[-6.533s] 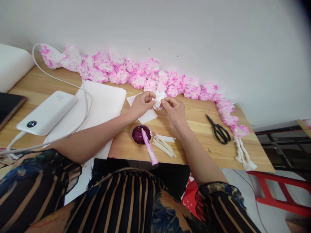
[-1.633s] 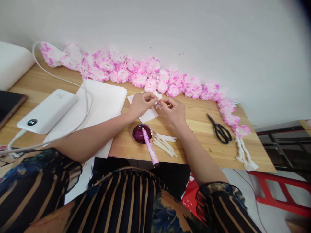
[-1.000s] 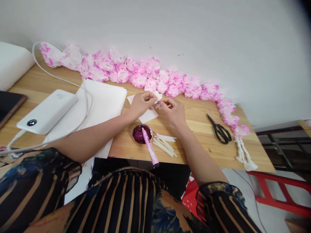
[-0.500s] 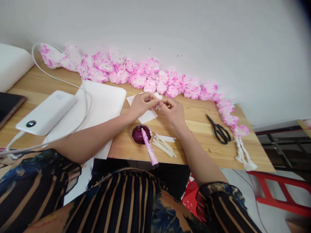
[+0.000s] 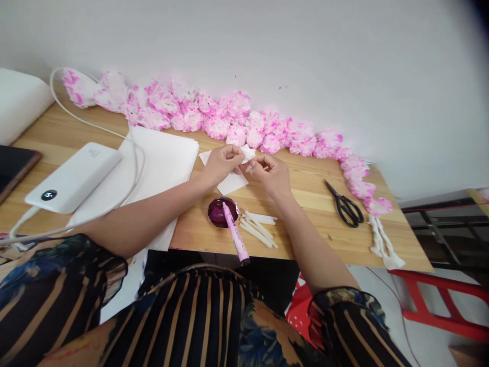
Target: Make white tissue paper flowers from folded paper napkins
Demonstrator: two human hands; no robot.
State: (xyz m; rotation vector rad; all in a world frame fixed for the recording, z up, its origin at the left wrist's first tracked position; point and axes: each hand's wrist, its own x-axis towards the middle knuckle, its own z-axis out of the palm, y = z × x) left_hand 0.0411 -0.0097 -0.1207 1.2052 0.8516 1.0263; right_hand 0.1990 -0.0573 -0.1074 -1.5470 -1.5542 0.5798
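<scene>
Between my two hands is a small crumpled white paper piece [image 5: 248, 152]. My left hand [image 5: 224, 162] pinches its left side, and my right hand [image 5: 272, 173] pinches its lower right side. Beneath them, flat white paper squares [image 5: 232, 182] lie on the wooden table. Nearer to me sits a small dish of dark purple liquid [image 5: 217, 213], with a pink marker [image 5: 236, 234] leaning over its rim. Several thin white sticks [image 5: 260, 229] lie to the right of the dish.
Pink-and-white paper flowers [image 5: 214, 117] run along the wall and down the right side. Black scissors [image 5: 346, 206] lie at the right. A paper stack [image 5: 160, 153], white power bank [image 5: 74, 176] with cable and dark device [image 5: 15, 165] are at the left. A red stool [image 5: 439, 300] stands below.
The white piece between my fingers has turned and shows more of its surface. My hands have barely shifted, and the things on the table are where they were.
</scene>
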